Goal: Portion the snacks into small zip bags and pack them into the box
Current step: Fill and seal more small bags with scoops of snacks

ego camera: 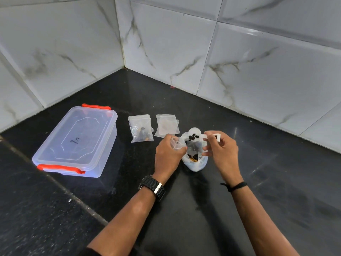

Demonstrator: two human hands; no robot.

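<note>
A clear plastic box with orange latches [77, 139], lid shut and marked with an unreadable scrawl, waits on the black table [239, 200]. Right of it lies a filled small zip bag [141, 131]. The left hand [168, 156] pinches a zip bag open; the right hand [221, 146] grips a white scoop [195, 134] of dark snacks, apparently to fill it, above the white snack bag [195, 163].

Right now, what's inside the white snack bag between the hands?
The white snack bag holds dark pieces and a few orange-brown ones. A white scoop loaded with dark pieces is above its mouth. The bag's opaque wall hides how full it is.
</note>
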